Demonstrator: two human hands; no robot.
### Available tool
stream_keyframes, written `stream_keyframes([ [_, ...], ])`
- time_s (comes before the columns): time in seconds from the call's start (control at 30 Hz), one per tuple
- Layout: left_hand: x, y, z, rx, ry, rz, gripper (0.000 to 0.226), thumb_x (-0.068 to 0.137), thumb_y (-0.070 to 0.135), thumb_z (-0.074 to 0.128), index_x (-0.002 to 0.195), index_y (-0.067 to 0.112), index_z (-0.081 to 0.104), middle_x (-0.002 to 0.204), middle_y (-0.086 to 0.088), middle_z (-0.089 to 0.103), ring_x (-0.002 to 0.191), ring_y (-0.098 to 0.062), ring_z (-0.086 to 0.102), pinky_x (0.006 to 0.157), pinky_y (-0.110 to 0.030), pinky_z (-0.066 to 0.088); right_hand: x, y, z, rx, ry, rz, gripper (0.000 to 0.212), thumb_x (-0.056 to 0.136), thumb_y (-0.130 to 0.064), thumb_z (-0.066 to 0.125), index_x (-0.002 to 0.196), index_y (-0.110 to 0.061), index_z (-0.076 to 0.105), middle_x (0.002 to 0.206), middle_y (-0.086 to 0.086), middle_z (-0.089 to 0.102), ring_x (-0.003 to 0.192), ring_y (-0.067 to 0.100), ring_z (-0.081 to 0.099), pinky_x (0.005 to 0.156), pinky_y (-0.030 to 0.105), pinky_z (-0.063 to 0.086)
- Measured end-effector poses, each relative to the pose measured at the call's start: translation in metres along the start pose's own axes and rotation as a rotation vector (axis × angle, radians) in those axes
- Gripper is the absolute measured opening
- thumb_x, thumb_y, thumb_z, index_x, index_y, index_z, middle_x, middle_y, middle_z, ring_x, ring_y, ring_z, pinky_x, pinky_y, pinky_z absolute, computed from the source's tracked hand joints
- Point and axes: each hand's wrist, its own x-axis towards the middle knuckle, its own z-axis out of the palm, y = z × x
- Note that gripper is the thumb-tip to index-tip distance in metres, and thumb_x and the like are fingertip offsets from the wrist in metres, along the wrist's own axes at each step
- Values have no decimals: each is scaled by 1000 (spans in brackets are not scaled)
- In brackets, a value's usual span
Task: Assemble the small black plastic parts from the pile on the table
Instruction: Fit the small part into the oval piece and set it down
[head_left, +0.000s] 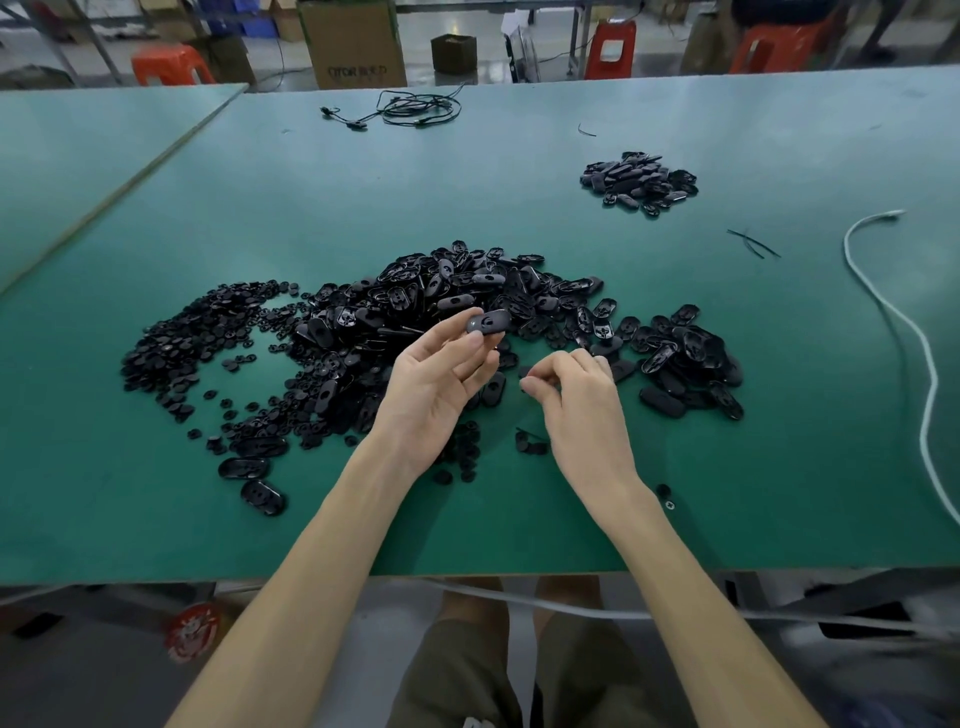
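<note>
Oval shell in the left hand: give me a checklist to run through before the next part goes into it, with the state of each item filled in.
1. Oval shell pinched at the fingertips of the left hand, lifted clear of the pile: ok.
2. Shell's hole faces the camera: ok.
3. Right hand has its fingers curled, thumb and forefinger closed as a grip; whether a small part sits in it: cannot tell.
4. Stock of small round parts within reach at left: ok.
5. Main pile of shells close ahead: ok.
6. Separate small heap farther off at right, holding finished pieces or not: cannot tell.
</note>
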Motion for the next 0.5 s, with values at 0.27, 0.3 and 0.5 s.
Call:
stream_keyframes([
  [0.27, 0, 0, 0, 66, -28, -10, 35, 86, 6, 74, 121, 8, 72, 115, -12, 74, 102, -19, 73, 87, -27, 59, -2, -4, -5, 300, 7, -53, 8, 101, -13, 67, 99, -20, 65, 89, -4, 69, 89, 9, 65, 80, 19, 49],
  [0.3, 0, -1, 0, 96, -36, -7, 35, 85, 6, 74, 120, 8, 72, 115, -12, 74, 104, -19, 73, 86, -28, 59, -2, -4, -6, 328, 21, -59, 10, 99, -11, 69, 100, -21, 66, 92, -6, 69, 90, 7, 65, 78, 13, 47],
  [0.5, 0, -6, 2, 239, -44, -17, 37, 80, 7, 78, 117, 5, 73, 98, -7, 72, 102, -23, 73, 81, -26, 59, -1, -2, -10, 434, 91, -28, 15, 96, -10, 74, 106, -21, 71, 95, -16, 72, 93, 6, 69, 79, 22, 54],
])
